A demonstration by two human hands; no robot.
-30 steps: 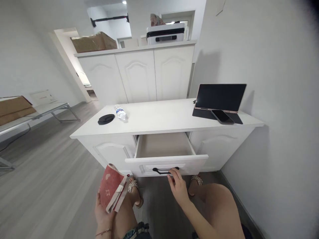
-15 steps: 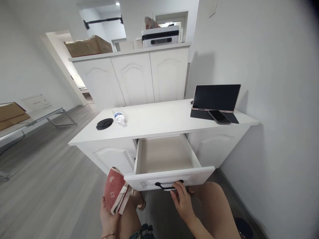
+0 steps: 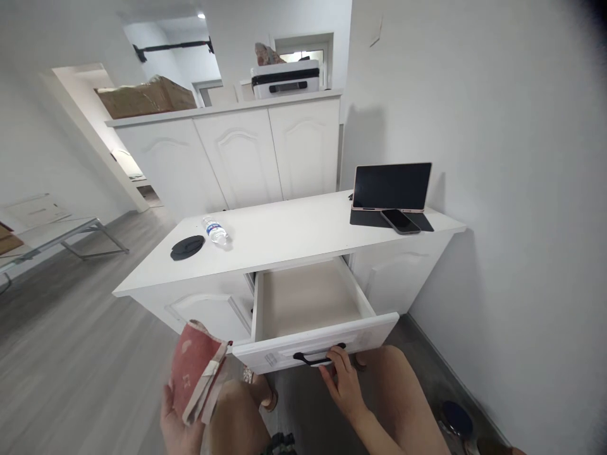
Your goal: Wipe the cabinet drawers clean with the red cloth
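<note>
Gripping the black handle (image 3: 318, 359) of the open drawer (image 3: 308, 297) at lower centre, the right hand (image 3: 344, 382) curls its grip around it; the left hand (image 3: 177, 420) clasps a folded red cloth (image 3: 194, 373) at lower left.

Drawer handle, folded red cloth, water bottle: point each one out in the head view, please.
drawer handle (image 3: 318, 358), head view, middle of the black bar.
folded red cloth (image 3: 191, 368), head view, red outer face.
water bottle (image 3: 215, 230), head view, labelled body.

Head-worn view, forward and down
</note>
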